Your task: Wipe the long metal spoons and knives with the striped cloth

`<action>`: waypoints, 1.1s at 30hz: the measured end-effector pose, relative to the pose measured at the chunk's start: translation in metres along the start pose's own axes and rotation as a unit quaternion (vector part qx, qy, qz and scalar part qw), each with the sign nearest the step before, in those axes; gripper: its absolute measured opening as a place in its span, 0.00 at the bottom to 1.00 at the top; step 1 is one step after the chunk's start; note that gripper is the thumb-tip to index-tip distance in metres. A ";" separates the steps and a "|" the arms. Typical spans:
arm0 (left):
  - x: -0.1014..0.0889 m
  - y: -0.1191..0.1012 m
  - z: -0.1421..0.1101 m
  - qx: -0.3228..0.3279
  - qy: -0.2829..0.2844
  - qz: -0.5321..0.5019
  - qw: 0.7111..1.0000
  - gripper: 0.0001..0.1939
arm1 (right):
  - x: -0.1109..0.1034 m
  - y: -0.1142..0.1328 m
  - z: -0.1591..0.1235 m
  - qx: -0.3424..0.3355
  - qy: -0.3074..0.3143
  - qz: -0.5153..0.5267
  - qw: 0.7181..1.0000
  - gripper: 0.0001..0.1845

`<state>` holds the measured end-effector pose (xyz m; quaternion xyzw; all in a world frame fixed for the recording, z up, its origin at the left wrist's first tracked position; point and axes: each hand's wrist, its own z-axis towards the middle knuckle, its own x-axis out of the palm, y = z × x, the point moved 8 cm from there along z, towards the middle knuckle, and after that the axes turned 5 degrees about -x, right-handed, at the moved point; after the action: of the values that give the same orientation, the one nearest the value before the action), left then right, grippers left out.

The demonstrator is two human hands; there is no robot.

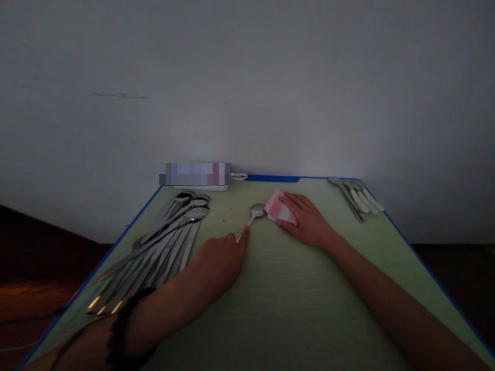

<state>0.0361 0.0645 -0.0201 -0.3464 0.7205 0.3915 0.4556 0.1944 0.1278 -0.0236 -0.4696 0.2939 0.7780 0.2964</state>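
Observation:
A metal spoon (258, 210) lies near the middle of the table, its bowl pointing away from me. My left hand (224, 260) is closed on the spoon's handle, with the index finger stretched along it. Just right of the bowl, my right hand (305, 219) grips a folded pink and white cloth (276, 207). The cloth's left edge meets the rim of the bowl; whether it presses on it I cannot tell. Left of my left hand lies a pile of long-handled metal spoons (170, 232), partly hidden behind my forearm.
At the far right corner lie several pieces of cutlery (361, 198), some with white handles. A white box-like object (201, 187), partly blurred out, stands at the back left with a looped cord. The greenish table (294, 309) has blue edges and meets a grey wall (270, 93).

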 end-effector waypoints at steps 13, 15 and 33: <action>-0.003 -0.004 -0.001 0.007 -0.031 0.040 0.999 0.29 | 0.001 0.000 0.000 0.002 0.005 -0.005 1.000 0.36; -0.001 -0.004 -0.001 0.010 -0.036 0.044 0.998 0.29 | 0.001 0.000 0.000 0.002 0.001 -0.002 1.000 0.36; -0.005 -0.008 0.004 -0.027 -0.052 0.032 0.998 0.28 | 0.001 -0.002 0.000 0.025 0.006 0.007 1.000 0.31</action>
<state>0.0460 0.0657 -0.0185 -0.3143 0.6956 0.4430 0.4703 0.1958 0.1294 -0.0244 -0.4648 0.3182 0.7695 0.3009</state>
